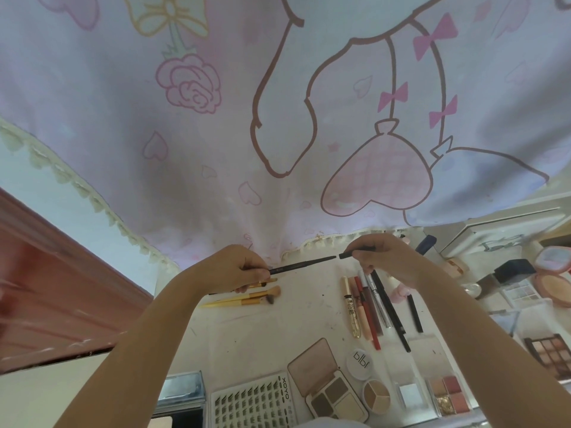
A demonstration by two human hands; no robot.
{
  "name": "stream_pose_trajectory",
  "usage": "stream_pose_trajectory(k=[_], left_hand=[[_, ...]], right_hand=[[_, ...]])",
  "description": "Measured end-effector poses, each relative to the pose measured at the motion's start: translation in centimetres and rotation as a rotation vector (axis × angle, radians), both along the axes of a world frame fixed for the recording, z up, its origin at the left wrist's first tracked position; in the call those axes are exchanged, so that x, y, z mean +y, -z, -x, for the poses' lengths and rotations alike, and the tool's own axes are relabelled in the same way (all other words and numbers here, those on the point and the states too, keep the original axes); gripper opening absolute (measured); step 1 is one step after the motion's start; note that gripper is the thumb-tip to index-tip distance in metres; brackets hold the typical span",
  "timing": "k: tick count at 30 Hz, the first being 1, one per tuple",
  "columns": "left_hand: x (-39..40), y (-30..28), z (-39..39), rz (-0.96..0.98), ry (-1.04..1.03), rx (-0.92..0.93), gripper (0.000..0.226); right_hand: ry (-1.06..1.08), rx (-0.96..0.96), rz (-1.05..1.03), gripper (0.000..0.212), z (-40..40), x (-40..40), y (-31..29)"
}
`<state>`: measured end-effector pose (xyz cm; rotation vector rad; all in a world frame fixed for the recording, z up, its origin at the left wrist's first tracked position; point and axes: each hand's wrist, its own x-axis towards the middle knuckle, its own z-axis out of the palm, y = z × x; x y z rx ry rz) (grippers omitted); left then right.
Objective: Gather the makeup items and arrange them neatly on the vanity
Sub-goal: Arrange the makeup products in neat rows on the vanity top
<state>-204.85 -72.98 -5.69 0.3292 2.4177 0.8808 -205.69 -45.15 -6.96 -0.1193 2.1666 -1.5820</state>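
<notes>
My left hand (pixel 239 268) grips a thin black liner pencil (pixel 304 263) that points right, above the white vanity top (pixel 256 329). My right hand (pixel 383 257) pinches the pencil's black cap (pixel 355 252), a small gap away from the pencil's tip. Below the left hand lie yellow-handled brushes (pixel 247 299). A row of pencils, a mascara and lip liners (pixel 370 307) lies below the right hand. Near the front edge sit an open brow palette (pixel 332 393), a round white lid (pixel 359 362), a round three-shade pot (pixel 376 396) and a lash tray (pixel 255 403).
A pink cartoon-print cloth (pixel 278 118) hangs behind the vanity. On the right are eyeshadow palettes (pixel 551 353), a pink powder compact (pixel 553 273), clear cases (pixel 448 393) and a dark box (pixel 513 268). A reddish wooden frame (pixel 46 288) stands at the left.
</notes>
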Motion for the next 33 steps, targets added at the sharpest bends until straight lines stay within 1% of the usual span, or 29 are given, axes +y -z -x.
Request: stream_pose_trajectory(k=[2,6,11,14,17,20,22,23,25,27,29,33], left_hand=[[0.1,0.0,0.0,0.002,0.005,-0.003,0.024],[0.4,0.1,0.0,-0.017,0.010,-0.015,0.038],[0.7,0.7,0.1,-0.039,0.006,-0.024,0.024],[0.8,1.7,0.2,-0.058,-0.021,-0.035,0.019],[1.6,3.4,0.0,-0.055,-0.014,-0.036,0.017],[2.8,6.0,-0.6,0.047,0.054,0.042,0.021],[3.7,7.6,-0.7,0.086,0.050,0.035,0.024],[4.3,8.3,-0.7,0.087,0.034,0.004,0.024],[5.3,9.5,-0.6,0.142,0.039,-0.051,0.027],[6.3,10.8,-0.4,0.223,0.087,-0.090,0.030],[7.2,12.0,-0.3,0.261,0.101,-0.127,0.030],[8.6,13.7,-0.3,0.221,0.049,-0.217,0.030]], right_hand=[[-0.011,-0.008,0.003,0.023,0.0,0.0,0.1],[-0.038,-0.029,0.003,0.025,-0.1,-0.4,0.3],[-0.029,-0.078,0.031,0.027,-0.2,-1.0,0.6],[0.017,-0.134,0.005,0.028,0.0,-1.4,1.2],[0.061,-0.170,-0.078,0.025,0.4,-1.5,2.2],[0.201,-0.226,-0.039,0.023,1.2,-1.7,3.7],[0.256,-0.278,-0.018,0.023,1.9,-2.0,4.8],[0.259,-0.298,-0.042,0.022,2.2,-2.2,5.5],[0.244,-0.302,-0.159,0.020,2.8,-2.5,7.0],[0.228,-0.284,-0.263,0.024,3.4,-2.8,8.4],[0.223,-0.274,-0.318,0.027,3.9,-2.9,9.7],[0.208,-0.254,-0.418,0.027,4.7,-3.0,11.7]])
